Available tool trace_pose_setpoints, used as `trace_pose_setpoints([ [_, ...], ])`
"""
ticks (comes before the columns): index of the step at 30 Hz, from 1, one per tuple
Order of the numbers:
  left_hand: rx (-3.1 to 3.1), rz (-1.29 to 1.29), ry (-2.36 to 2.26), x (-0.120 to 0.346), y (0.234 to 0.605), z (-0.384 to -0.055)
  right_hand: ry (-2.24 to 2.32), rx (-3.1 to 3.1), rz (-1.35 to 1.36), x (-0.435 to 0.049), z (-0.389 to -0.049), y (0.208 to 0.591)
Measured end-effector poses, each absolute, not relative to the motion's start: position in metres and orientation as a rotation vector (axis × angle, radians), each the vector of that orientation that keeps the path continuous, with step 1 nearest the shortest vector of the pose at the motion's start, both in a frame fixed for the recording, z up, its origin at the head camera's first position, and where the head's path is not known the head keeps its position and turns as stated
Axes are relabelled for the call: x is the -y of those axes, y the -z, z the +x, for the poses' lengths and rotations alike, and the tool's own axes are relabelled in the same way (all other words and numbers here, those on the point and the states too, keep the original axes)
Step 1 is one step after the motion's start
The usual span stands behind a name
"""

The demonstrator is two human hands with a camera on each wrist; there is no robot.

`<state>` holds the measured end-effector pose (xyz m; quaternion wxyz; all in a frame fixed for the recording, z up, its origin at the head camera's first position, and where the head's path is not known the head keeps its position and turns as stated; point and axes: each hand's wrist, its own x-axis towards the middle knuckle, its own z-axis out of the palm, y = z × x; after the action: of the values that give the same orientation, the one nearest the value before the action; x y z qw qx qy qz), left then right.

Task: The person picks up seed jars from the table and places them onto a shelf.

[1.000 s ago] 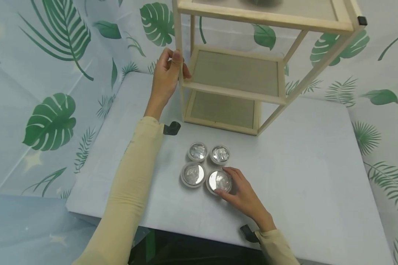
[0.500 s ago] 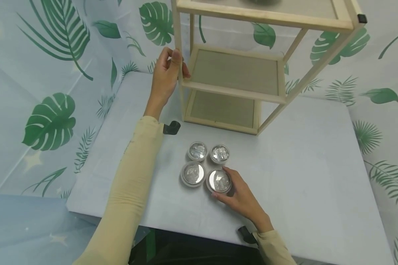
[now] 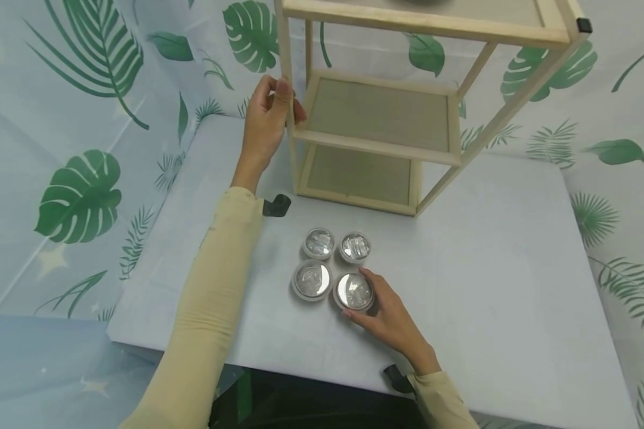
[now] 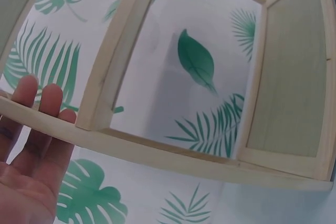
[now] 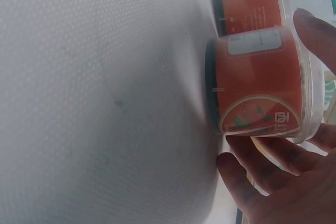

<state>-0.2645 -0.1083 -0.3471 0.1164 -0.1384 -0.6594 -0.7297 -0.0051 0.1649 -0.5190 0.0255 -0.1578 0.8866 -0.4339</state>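
Note:
My left hand [image 3: 264, 128] grips the left front post of a light wooden shelf rack [image 3: 375, 149]. In the left wrist view its fingers [image 4: 51, 99] wrap round the wooden post [image 4: 173, 156]. On the table, my right hand [image 3: 394, 319] holds a round plastic tub [image 3: 354, 291] between thumb and fingers, at the near right of a square cluster. The right wrist view shows this tub [image 5: 257, 80] with a red label, a dark base and a clear lid. Beside it are a near left tub [image 3: 312, 280], a far left tub [image 3: 319, 243] and a far right tub [image 3: 355, 247].
The white-covered table [image 3: 504, 286] reaches past the rack on both sides. A dark object [image 3: 424, 1], cut off by the frame, is on the rack's top shelf. Leaf-print cloth [image 3: 80, 196] surrounds the table at the back and sides.
My right thumb has slid from the tub's lid edge down to its near side. The left hand keeps its hold on the post, and the tubs stay in place.

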Motion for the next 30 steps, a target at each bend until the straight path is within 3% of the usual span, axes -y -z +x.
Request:
trace_pose_setpoints([
  [30,1.914,-0.381,2.177,0.1071,0.3464,-0.2633,1.307,-2.808,-0.48,-0.1743,-0.0064,0.511],
])
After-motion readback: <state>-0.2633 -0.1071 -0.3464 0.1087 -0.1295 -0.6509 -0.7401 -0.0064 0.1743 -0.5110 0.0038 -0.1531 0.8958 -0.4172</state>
